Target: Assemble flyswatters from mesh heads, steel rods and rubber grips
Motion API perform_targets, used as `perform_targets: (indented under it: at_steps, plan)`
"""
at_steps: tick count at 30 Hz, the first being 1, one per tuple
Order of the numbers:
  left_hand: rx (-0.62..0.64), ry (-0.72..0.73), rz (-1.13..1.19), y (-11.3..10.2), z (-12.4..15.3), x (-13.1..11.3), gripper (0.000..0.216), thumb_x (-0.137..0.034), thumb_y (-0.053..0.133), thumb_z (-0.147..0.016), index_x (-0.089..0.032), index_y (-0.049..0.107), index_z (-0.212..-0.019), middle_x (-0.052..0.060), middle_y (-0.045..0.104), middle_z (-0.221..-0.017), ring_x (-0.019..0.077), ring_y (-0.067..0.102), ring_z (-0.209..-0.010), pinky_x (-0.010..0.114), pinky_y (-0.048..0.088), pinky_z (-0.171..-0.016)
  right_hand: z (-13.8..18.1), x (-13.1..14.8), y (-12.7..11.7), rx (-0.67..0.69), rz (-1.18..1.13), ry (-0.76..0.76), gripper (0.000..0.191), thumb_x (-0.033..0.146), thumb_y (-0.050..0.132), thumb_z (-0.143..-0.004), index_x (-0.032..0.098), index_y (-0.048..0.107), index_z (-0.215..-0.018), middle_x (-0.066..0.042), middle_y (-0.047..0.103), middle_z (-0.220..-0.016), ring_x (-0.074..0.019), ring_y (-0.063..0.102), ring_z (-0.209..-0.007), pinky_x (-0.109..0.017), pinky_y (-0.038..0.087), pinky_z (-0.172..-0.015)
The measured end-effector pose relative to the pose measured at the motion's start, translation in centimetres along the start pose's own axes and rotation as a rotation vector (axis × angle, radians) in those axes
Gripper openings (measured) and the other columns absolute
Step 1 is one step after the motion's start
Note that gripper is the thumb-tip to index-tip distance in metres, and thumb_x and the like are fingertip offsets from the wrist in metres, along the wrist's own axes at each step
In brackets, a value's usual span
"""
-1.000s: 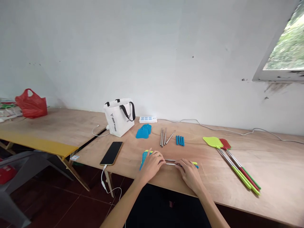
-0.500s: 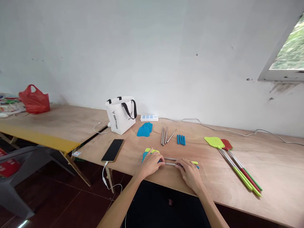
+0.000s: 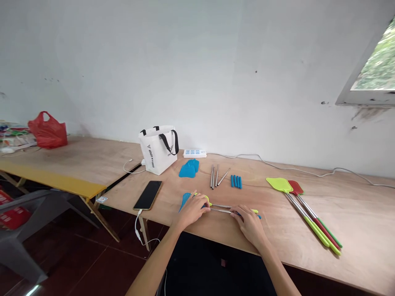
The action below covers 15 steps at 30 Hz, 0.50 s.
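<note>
A blue fly swatter (image 3: 185, 199) lies crosswise near the table's front edge, with its mesh head at the left and its metal rod running right. My left hand (image 3: 194, 209) is closed around its neck, covering part of the head. Over the blue handle, my right hand (image 3: 247, 222) has its fingers curled, and only the handle's tip shows past them. Just behind lies a yellow-green fly swatter (image 3: 255, 211), its head partly hidden by my left hand. Farther back are blue swatter heads (image 3: 187, 169), several metal tubes (image 3: 212, 176) and several blue handles (image 3: 236, 181).
Yellow-green swatters (image 3: 279, 184) and a red one (image 3: 296, 187) lie at the right. A phone (image 3: 148, 195) on a cable, a white bag (image 3: 157, 152) and a power strip (image 3: 194, 153) stand left of centre. A red bag (image 3: 47, 131) sits on the far-left table.
My left hand has shifted slightly left with the blue swatter's head, which now sticks out farther left of the yellow-green one. More rod shows between my hands. The view has turned slightly.
</note>
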State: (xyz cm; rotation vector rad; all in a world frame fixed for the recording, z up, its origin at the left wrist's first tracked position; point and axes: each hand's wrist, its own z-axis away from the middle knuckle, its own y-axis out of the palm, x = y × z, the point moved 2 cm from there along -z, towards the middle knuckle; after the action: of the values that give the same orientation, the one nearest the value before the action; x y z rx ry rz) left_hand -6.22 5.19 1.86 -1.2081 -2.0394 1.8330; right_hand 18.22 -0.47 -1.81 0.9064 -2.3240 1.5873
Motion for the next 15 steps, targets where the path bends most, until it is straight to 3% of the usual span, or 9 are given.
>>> perform_targets:
  at_steps: [9,15]
  plan:
    - [-0.012,0.086,-0.096,1.6,-0.5,-1.7,0.014,-0.019,0.065,-0.096,-0.021,0.065,-0.082,0.0,0.067,-0.092,0.0198,0.062,-0.1,0.038,0.041,-0.104,0.2,-0.3,0.3,-0.006,0.101,-0.048,0.029,0.031,0.039,-0.105,0.025,0.067,-0.097,-0.004,0.072,-0.097,-0.0227,0.066,-0.093,-0.035,0.045,-0.083]
    - [-0.05,-0.008,-0.063,1.6,-0.5,-2.0,0.006,-0.02,0.066,-0.095,-0.022,0.066,-0.09,0.0,0.068,-0.1,0.0201,0.061,-0.103,0.036,0.043,-0.099,0.1,0.0,0.5,-0.032,0.104,-0.062,0.025,0.029,0.041,-0.105,0.025,0.065,-0.099,-0.004,0.07,-0.097,-0.021,0.065,-0.091,-0.034,0.047,-0.083]
